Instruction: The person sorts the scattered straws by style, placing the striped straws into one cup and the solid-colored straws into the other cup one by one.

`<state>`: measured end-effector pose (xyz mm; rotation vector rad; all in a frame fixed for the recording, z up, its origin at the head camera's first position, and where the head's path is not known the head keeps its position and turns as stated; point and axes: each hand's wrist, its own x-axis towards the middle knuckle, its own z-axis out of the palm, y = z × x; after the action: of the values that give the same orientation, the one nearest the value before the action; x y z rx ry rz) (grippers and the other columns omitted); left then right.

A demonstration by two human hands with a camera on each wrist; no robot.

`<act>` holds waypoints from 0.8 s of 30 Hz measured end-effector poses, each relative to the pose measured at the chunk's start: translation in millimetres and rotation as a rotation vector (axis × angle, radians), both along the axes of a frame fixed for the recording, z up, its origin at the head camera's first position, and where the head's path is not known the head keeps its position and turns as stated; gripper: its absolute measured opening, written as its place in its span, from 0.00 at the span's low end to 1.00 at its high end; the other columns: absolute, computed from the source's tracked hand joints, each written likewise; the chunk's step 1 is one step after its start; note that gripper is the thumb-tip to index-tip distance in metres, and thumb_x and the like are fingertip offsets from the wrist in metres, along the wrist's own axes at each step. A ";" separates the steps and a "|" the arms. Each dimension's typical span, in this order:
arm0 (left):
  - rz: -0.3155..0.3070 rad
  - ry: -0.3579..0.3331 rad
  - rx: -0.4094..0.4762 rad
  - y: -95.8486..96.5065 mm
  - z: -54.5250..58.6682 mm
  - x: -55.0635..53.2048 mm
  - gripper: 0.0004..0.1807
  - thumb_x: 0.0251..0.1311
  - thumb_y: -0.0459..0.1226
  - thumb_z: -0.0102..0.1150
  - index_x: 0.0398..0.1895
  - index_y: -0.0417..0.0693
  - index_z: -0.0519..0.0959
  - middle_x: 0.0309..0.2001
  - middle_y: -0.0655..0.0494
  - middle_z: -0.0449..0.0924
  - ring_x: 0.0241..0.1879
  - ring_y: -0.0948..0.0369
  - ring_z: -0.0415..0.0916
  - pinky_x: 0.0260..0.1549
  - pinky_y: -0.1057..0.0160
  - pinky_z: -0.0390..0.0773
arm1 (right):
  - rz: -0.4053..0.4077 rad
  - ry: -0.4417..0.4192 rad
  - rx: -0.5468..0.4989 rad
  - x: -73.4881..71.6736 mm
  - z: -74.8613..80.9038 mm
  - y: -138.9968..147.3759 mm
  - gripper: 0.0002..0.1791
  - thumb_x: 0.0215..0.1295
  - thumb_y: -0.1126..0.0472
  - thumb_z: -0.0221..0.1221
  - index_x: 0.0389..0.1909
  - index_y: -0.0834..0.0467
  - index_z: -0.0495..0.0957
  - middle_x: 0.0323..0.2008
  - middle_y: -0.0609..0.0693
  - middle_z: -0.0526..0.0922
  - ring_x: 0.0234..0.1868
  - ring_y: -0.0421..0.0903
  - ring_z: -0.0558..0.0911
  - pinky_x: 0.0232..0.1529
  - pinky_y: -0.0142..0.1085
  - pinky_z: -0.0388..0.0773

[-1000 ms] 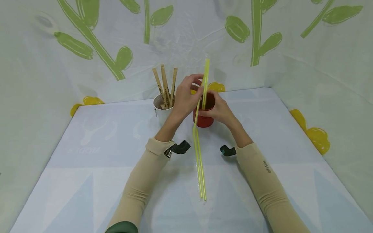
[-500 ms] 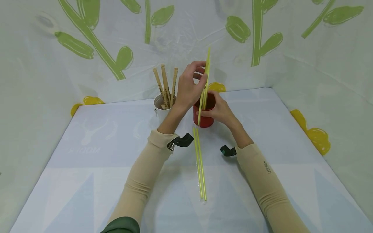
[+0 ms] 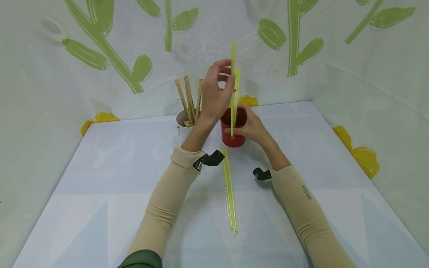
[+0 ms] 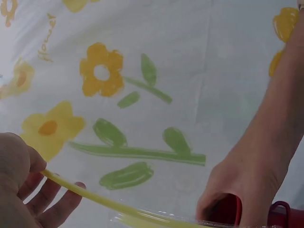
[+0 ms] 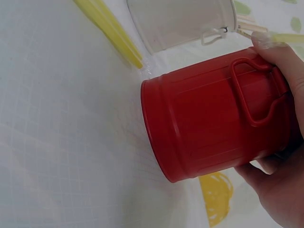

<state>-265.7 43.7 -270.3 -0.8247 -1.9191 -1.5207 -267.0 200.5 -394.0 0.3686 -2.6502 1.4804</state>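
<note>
My left hand (image 3: 215,91) pinches a long yellow straw (image 3: 232,124) in clear wrapping, upright over the red bucket (image 3: 233,141). In the head view its lower end overlaps the bucket's front. Other yellow straws (image 3: 237,83) stand inside that bucket and rise above its rim. My right hand (image 3: 253,125) grips the bucket around its upper side; the right wrist view shows the bucket's looped wire handle (image 5: 249,95). Closer to me, wrapped yellow straws (image 3: 229,190) lie lengthwise on the table. From the left wrist view, thumb and finger hold the straw (image 4: 109,203) by its upper part.
To the left of the red bucket, a white bucket (image 3: 182,130) holds several slim brown paper-wrapped sticks (image 3: 189,97). A white plastic curtain (image 3: 214,29) printed with green plants rises behind the table (image 3: 134,219).
My left hand has risen with one straw, lifting it off the table to upright at the red bucket. Two straws stay lying on the table. The right hand keeps its hold on the bucket.
</note>
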 end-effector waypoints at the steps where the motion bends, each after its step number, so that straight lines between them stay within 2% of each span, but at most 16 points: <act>1: 0.001 0.001 0.012 -0.2 2.5 0.5 0.16 0.67 0.31 0.53 0.58 0.39 0.74 0.46 0.44 0.78 0.37 0.57 0.80 0.31 0.69 0.83 | -0.001 -0.005 -0.004 0.1 0.4 -0.3 0.49 0.47 0.45 0.75 0.67 0.45 0.57 0.63 0.45 0.71 0.63 0.45 0.70 0.60 0.48 0.76; 8: 0.010 -0.017 0.076 -2.5 19.1 4.2 0.16 0.68 0.32 0.55 0.58 0.41 0.74 0.47 0.46 0.77 0.38 0.59 0.79 0.32 0.69 0.83 | -0.022 -0.050 -0.021 1.1 2.2 -1.6 0.49 0.46 0.45 0.75 0.67 0.43 0.58 0.64 0.43 0.71 0.65 0.44 0.69 0.59 0.48 0.77; 12: 0.034 -0.017 0.065 -3.0 21.2 0.3 0.17 0.68 0.33 0.54 0.59 0.42 0.73 0.48 0.46 0.77 0.39 0.60 0.77 0.34 0.69 0.82 | -0.026 -0.051 -0.029 0.9 1.7 -1.3 0.48 0.46 0.46 0.76 0.66 0.43 0.58 0.64 0.43 0.70 0.65 0.45 0.69 0.58 0.49 0.78; 15: 0.072 -0.017 0.028 -2.9 16.0 -5.3 0.17 0.69 0.33 0.53 0.59 0.42 0.73 0.48 0.47 0.77 0.40 0.60 0.77 0.34 0.70 0.81 | -0.027 -0.051 -0.031 0.3 0.5 -1.3 0.48 0.47 0.47 0.76 0.66 0.43 0.58 0.64 0.44 0.70 0.65 0.45 0.69 0.58 0.49 0.77; 19: 0.120 -0.033 -0.030 -2.4 2.2 -11.9 0.17 0.69 0.33 0.52 0.59 0.42 0.73 0.47 0.46 0.78 0.41 0.59 0.79 0.34 0.70 0.80 | -0.024 -0.047 -0.021 -0.8 -0.8 -1.6 0.48 0.47 0.48 0.76 0.67 0.44 0.58 0.64 0.44 0.70 0.65 0.45 0.69 0.59 0.49 0.77; 24: 0.135 -0.044 -0.074 -0.5 -16.4 -15.5 0.17 0.67 0.31 0.53 0.59 0.42 0.73 0.45 0.44 0.78 0.39 0.55 0.82 0.38 0.66 0.81 | -0.017 -0.021 -0.012 -2.2 -1.6 -1.3 0.48 0.47 0.48 0.76 0.67 0.45 0.58 0.64 0.45 0.70 0.65 0.46 0.69 0.59 0.49 0.77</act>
<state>-281.1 43.1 -286.7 -0.6835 -2.0302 -1.4055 -269.1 199.2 -395.6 0.3312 -2.6520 1.5028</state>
